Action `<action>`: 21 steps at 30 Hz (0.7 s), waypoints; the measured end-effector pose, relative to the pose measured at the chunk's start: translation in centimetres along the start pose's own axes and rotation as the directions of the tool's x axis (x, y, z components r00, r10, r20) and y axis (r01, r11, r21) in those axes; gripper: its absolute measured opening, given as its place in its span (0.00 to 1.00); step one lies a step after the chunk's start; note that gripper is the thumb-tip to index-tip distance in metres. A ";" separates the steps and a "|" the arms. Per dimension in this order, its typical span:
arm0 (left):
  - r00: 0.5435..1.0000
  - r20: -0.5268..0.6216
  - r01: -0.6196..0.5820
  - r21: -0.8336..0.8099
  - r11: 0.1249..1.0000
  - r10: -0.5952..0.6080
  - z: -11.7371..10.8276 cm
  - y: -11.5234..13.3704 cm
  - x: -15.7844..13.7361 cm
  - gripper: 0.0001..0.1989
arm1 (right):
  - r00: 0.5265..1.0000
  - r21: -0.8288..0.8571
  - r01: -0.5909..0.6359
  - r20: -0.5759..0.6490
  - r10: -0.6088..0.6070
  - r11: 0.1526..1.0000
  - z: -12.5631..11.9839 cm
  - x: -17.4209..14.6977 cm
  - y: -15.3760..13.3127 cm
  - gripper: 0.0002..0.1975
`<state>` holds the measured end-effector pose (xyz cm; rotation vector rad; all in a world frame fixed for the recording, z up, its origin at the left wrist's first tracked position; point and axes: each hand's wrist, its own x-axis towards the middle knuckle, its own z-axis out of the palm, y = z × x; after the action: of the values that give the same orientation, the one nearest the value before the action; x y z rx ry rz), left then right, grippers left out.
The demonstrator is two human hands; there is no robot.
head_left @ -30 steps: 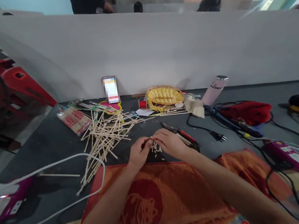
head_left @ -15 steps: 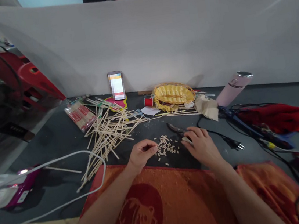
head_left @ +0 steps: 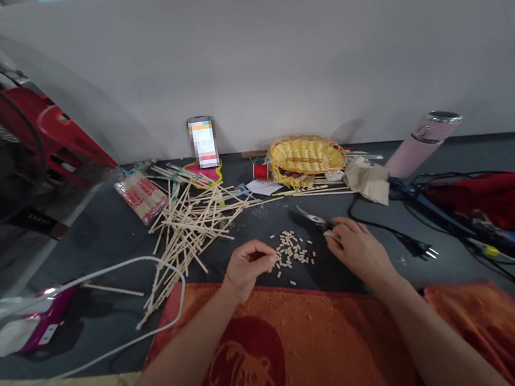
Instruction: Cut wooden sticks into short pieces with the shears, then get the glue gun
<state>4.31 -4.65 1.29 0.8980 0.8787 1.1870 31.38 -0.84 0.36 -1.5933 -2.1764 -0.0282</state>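
Note:
My left hand (head_left: 249, 269) is closed in a pinch at the left edge of a scatter of short cut wooden pieces (head_left: 293, 249). Whatever sits between its fingertips is too small to make out. On the other side of the scatter, my right hand (head_left: 360, 247) is wrapped round the handles of a pair of pruning shears (head_left: 313, 217), whose blades point away to the upper left. A pale bit shows by the right fingers; I cannot tell whether it is part of the handle. Many long thin wooden sticks (head_left: 190, 225) lie in a loose heap left of the pieces.
Behind lie a packet of sticks (head_left: 142, 196), a propped phone (head_left: 204, 143), a red thread spool (head_left: 261, 172), a yellow woven basket (head_left: 307, 155) and a pink bottle (head_left: 423, 144). A black plug (head_left: 418, 247) is at right, a white cable (head_left: 119, 264) at left, an orange towel (head_left: 326, 343) in front.
The view has tipped downward slightly. My right hand now grips the shears more fully and their blades have turned a little. The left hand stays pinched by the pieces.

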 end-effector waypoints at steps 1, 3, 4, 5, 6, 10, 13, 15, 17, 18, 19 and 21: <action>1.000 0.002 0.017 -0.037 0.999 -0.017 0.0 0.1 0.0 0.07 | 0.998 0.072 -0.043 -0.037 0.046 0.996 -0.3 0.1 -0.1 0.09; 0.998 0.008 0.060 -0.115 0.992 -0.060 0.0 0.3 0.0 0.07 | 0.983 0.239 -0.127 -0.098 0.154 0.963 -1.2 0.3 -0.4 0.10; 0.997 0.014 0.083 -0.149 0.985 -0.082 0.0 0.4 0.0 0.06 | 0.973 0.322 -0.165 -0.101 0.207 0.932 -1.7 0.3 -0.6 0.11; 0.995 0.020 0.102 -0.177 0.979 -0.100 0.0 0.4 0.0 0.06 | 0.964 0.402 -0.207 -0.074 0.257 0.892 -2.2 0.2 -0.8 0.13; 0.993 0.025 0.117 -0.197 0.973 -0.114 0.0 0.4 0.0 0.07 | 0.955 0.478 -0.254 -0.013 0.296 0.841 -2.7 0.1 -1.1 0.16; 0.990 0.026 0.140 -0.257 0.956 -0.138 -0.2 0.2 0.2 0.08 | 0.972 0.578 -0.228 0.092 0.215 0.784 -3.1 -0.3 -2.4 0.14; 0.987 0.004 0.154 -0.313 0.937 -0.161 -0.4 0.2 0.4 0.09 | 1.000 0.470 -0.006 -0.024 0.019 0.883 -2.5 -0.5 -3.3 0.04; 0.985 0.002 0.161 -0.350 0.923 -0.172 -0.5 0.2 0.5 0.10 | 0.994 0.386 0.112 -0.037 -0.106 0.916 -2.1 -0.7 -3.9 0.01; 0.985 0.008 0.164 -0.387 0.907 -0.174 -0.7 0.3 0.5 0.09 | 0.978 0.310 0.203 -0.009 -0.211 0.929 -1.8 -1.0 -4.4 0.05; 0.985 0.013 0.162 -0.406 0.899 -0.172 -0.7 0.3 0.5 0.09 | 0.966 0.271 0.247 0.012 -0.260 0.930 -1.7 -1.1 -4.6 0.07; 0.986 0.019 0.157 -0.425 0.891 -0.165 -0.7 0.4 0.5 0.09 | 0.953 0.234 0.286 0.031 -0.301 0.929 -1.7 -1.2 -4.8 0.09; 0.988 0.033 0.148 -0.461 0.875 -0.149 -0.8 0.4 0.5 0.08 | 0.933 0.165 0.345 0.047 -0.356 0.924 -1.6 -1.3 -5.2 0.12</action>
<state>3.55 -3.98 1.32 0.4296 0.6124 1.1934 27.51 -4.20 2.57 -1.1217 -2.4328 0.0915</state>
